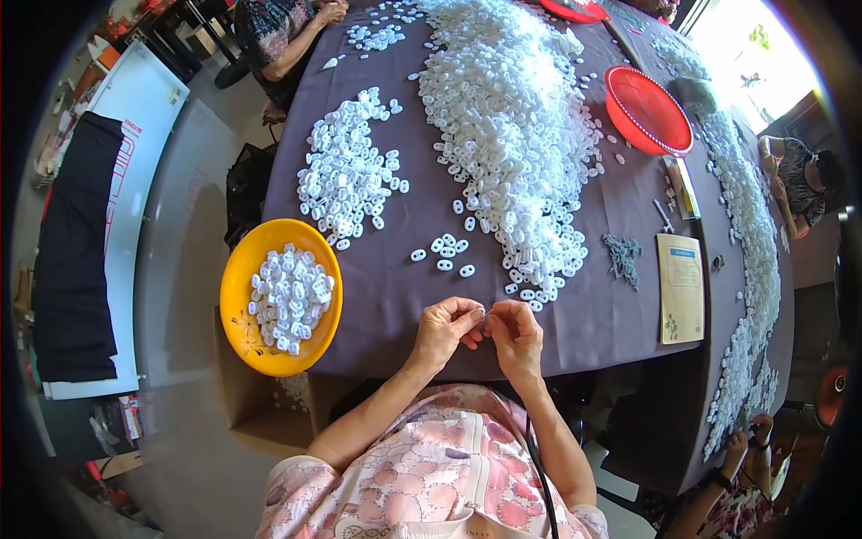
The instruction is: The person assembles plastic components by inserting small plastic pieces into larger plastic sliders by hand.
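Pinching nearly closed, the left hand and right hand share a tiny, mostly hidden piece, apparently for fine control. Loose white two-holed ovals lie just ahead of the left hand, probably for easy reach; a flowered yellow bowl sits farther left.

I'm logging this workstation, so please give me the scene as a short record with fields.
Left hand: fingertips pinched, close to the right hand
Right hand: fingertips pinched; anything held is too small to identify
Main pile: white two-holed pieces, ahead of the hands
Smaller pile: left of the main one
Yellow bowl: holds white pieces
Red basket: right of main pile
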A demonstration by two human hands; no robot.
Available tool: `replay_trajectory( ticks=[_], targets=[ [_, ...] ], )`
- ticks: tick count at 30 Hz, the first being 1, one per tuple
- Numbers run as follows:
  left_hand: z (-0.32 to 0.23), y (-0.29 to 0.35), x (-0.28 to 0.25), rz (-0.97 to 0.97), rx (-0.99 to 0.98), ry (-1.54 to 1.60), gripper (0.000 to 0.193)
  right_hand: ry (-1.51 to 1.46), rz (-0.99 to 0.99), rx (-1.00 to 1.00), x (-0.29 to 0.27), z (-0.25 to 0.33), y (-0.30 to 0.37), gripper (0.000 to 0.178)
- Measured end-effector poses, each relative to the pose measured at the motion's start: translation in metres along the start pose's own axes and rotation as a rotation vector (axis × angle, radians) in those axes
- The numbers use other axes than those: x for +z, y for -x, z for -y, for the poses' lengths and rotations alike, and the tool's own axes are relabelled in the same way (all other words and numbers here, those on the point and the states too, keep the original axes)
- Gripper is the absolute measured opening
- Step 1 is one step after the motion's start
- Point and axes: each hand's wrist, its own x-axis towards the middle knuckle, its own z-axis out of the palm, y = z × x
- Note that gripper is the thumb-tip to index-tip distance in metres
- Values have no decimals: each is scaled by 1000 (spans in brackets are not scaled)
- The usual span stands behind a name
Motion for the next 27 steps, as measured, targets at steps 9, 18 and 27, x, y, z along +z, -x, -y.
replay_trajectory(
  ticks=[9,18,27],
  targets=[
    [1,0,1,-14,7,-11,9,40,-1,-23,0,-2,0,14],
    [2,-1,0,-7,13,-24,8,127,20,-46,0,2,-1,13],
    [3,-1,0,-14,13,-26,9,142,6,-59,0,4,-2,13]
  ],
)
